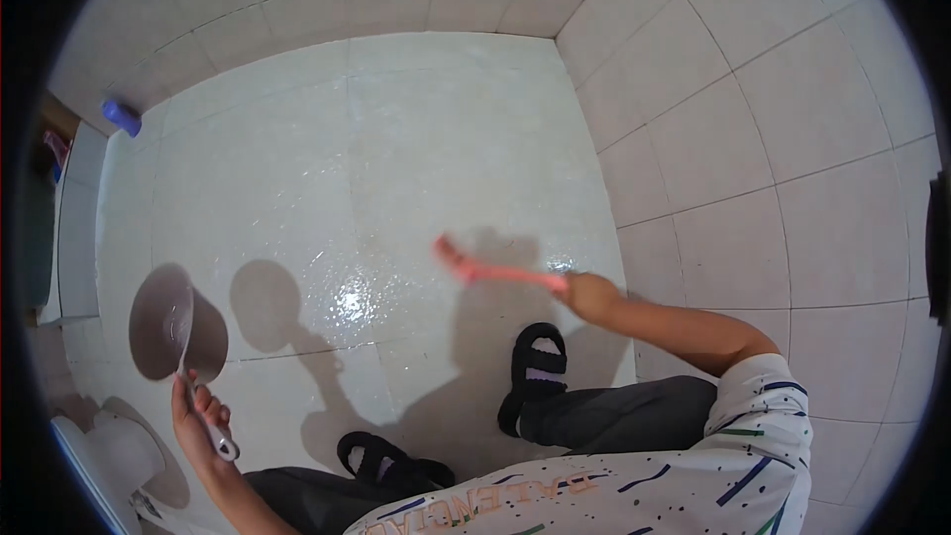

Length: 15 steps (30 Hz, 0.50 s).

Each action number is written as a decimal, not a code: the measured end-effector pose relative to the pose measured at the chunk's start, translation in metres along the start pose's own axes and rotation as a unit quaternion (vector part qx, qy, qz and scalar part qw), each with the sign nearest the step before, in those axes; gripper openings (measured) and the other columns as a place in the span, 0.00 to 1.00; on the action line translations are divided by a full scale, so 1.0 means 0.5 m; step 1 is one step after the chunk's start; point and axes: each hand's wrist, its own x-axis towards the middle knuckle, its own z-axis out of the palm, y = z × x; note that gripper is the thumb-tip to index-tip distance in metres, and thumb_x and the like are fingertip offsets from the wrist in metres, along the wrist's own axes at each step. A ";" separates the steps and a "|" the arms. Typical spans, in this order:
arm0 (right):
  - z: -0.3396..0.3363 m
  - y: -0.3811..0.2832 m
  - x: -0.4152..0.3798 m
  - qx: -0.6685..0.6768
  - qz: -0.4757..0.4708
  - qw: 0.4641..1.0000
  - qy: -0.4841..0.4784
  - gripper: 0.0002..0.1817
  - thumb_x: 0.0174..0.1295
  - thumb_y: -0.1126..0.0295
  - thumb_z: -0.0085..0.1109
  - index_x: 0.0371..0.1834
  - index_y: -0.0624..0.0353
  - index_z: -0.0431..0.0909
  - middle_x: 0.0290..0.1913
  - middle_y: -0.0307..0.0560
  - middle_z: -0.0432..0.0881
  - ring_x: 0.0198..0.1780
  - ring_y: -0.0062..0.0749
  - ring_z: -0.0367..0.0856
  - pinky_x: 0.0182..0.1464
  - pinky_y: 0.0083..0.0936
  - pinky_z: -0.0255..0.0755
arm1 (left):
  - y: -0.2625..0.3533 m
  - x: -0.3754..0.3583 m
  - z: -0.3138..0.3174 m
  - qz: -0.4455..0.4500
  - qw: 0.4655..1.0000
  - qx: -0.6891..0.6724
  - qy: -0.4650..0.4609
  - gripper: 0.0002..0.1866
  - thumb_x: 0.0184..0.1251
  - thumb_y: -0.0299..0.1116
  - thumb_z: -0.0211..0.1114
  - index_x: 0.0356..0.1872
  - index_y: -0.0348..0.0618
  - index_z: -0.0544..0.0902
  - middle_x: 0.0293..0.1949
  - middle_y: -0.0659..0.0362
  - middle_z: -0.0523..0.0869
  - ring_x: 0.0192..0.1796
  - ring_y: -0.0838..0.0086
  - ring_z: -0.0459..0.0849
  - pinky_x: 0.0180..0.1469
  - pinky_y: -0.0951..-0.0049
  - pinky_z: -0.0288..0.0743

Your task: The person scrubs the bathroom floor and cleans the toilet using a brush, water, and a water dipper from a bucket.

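Note:
In my left hand is a greyish-pink water dipper, gripped by its handle and tilted so that its wet inside shows. My right hand is closed round the handle of a pink scrub brush. The brush head points left, over the wet tiled floor, and looks blurred. Water droplets glisten on the floor between the dipper and the brush.
Tiled walls rise at the right and the back. A purple bottle stands in the far left corner. At lower left is a white fixture. My feet wear black sandals.

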 end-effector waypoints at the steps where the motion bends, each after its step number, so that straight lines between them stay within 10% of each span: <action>1: 0.001 0.001 0.005 0.003 0.006 1.000 0.005 0.20 0.54 0.54 0.42 0.33 0.62 0.70 0.31 0.58 0.75 0.34 0.50 0.74 0.35 0.41 0.67 | 0.003 -0.004 -0.002 0.000 1.000 0.002 -0.008 0.13 0.61 0.44 0.46 0.34 0.46 0.72 0.10 0.70 0.62 0.09 0.87 0.59 0.13 0.86 0.54; 3: -0.002 0.017 0.032 -0.062 -0.034 0.997 -0.014 0.21 0.52 0.52 0.44 0.34 0.61 0.70 0.30 0.57 0.75 0.34 0.49 0.74 0.35 0.40 0.67 | 0.010 -0.002 -0.006 0.010 1.000 0.005 0.024 0.13 0.61 0.44 0.47 0.33 0.46 0.72 0.10 0.70 0.62 0.09 0.87 0.60 0.13 0.86 0.57; 10: -0.109 0.292 0.155 -0.002 0.252 0.940 0.231 0.20 0.53 0.54 0.43 0.31 0.63 0.72 0.32 0.56 0.76 0.36 0.48 0.75 0.37 0.38 0.68 | 0.003 -0.001 -0.001 0.044 0.999 0.003 0.027 0.13 0.62 0.43 0.46 0.33 0.45 0.72 0.10 0.70 0.63 0.09 0.88 0.60 0.12 0.86 0.57; 15: -0.111 0.262 0.219 0.009 0.258 0.946 0.198 0.18 0.53 0.58 0.43 0.36 0.65 0.69 0.33 0.57 0.75 0.37 0.48 0.75 0.39 0.38 0.68 | -0.003 0.000 0.022 0.028 0.999 0.012 0.011 0.13 0.61 0.44 0.46 0.32 0.46 0.72 0.10 0.71 0.62 0.08 0.88 0.59 0.12 0.87 0.56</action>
